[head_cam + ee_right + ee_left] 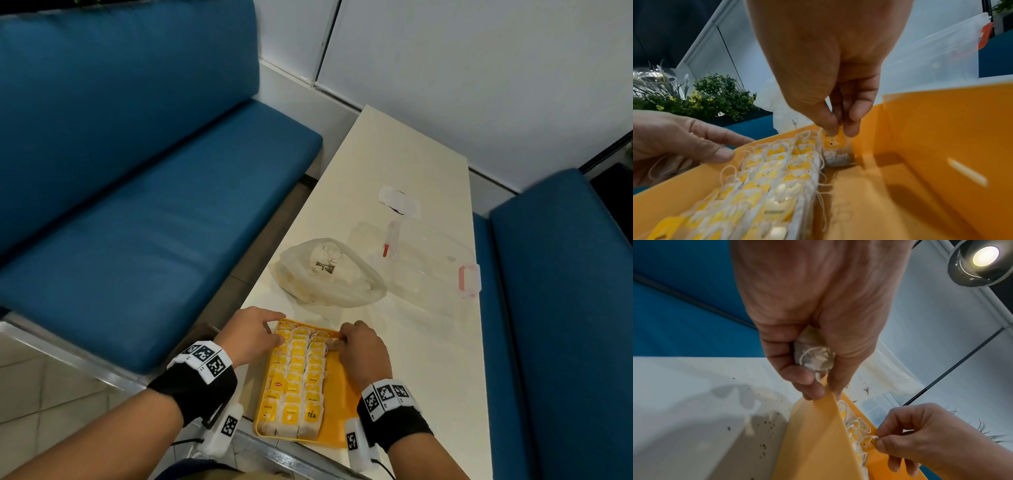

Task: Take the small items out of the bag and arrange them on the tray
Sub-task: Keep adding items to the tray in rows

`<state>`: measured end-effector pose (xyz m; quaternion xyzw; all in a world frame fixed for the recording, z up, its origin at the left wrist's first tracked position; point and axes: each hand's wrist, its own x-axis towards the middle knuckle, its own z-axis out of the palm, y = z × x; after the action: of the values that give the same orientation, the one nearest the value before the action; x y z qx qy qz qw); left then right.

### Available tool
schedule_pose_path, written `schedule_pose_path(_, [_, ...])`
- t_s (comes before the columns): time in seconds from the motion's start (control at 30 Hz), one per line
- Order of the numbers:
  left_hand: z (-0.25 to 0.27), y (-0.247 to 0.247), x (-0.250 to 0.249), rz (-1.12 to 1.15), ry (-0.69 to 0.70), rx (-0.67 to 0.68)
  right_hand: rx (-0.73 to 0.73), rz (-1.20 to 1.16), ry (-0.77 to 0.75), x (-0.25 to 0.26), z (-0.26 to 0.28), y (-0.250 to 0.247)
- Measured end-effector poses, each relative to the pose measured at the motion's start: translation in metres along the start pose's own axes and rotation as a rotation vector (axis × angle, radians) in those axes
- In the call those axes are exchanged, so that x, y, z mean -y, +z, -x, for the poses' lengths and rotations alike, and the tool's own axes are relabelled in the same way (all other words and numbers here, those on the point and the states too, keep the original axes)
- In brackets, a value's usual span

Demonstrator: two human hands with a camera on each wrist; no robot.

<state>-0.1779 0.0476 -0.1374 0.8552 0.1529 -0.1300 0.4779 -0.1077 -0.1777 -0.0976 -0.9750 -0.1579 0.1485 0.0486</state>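
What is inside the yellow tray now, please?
The yellow tray holds tea bags in three overlapping rows on its left side. The right hand sets one more tea bag at the far end. The tray floor under the rows is covered.

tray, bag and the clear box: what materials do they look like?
Tray: rigid orange plastic, smooth and slightly glossy, going by the highlight streak on its wall. Bag: thin translucent plastic film, crinkled, contents faintly visible. Clear box: hard transparent plastic with a red-pink latch; the table shows through it.
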Motion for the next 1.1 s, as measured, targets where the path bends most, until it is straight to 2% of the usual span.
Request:
schedule_pose_path(0.33, [0.001,-0.001,-0.003,-0.024,-0.001,0.019,-0.044,-0.064,0.081,0.007,0.001,-0.001])
schedule_pose_path(0.53, [0.002,-0.005,-0.004,0.007,-0.019,0.032,-0.044,-0.123,0.078,0.005,0.003,0.000])
schedule_pose_path(0.63, [0.004,-0.008,-0.007,0.153,-0.045,-0.007,-0.068,-0.204,0.082,0.001,0.006,-0.002])
schedule_pose_path(0.73, [0.007,-0.013,-0.019,0.442,-0.103,-0.020,-0.123,-0.242,0.088,-0.003,0.010,-0.005])
schedule_pose_path(0.87, [0.010,-0.018,-0.036,0.792,-0.229,0.063,-0.183,-0.321,0.063,-0.004,0.014,-0.009])
schedule_pose_path(0.97, [0.014,-0.016,-0.047,0.989,-0.291,0.175,-0.205,-0.428,-0.049,0.006,0.021,-0.016])
schedule_pose_path(1.1, [0.016,-0.009,-0.055,1.069,-0.330,0.237,-0.161,-0.557,-0.257,0.030,0.031,-0.026])
